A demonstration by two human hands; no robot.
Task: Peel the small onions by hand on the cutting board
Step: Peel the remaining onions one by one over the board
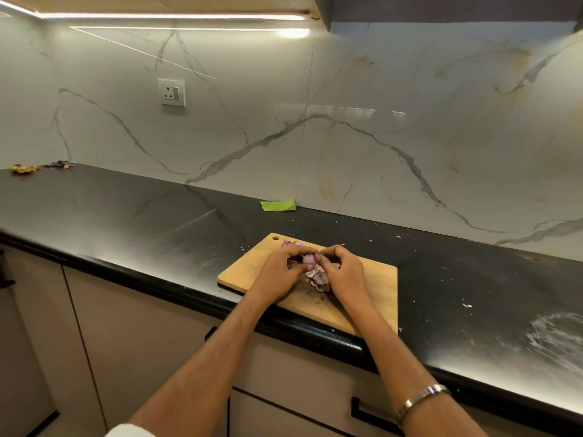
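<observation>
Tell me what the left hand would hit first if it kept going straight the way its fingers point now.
The left hand points rightward at the small onion it already pinches, so that comes first. Directly beyond is the right hand, whose fingertips meet the same onion. Depth is hard to judge in this single view.

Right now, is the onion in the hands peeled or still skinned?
Mostly peeled: the onion shows pale pink flesh between both hands; hidden sides cannot be told.

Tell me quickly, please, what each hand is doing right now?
Left hand: fingers curled, pinching the small onion.
Right hand: fingers curled, pinching the same onion from the other side.
</observation>
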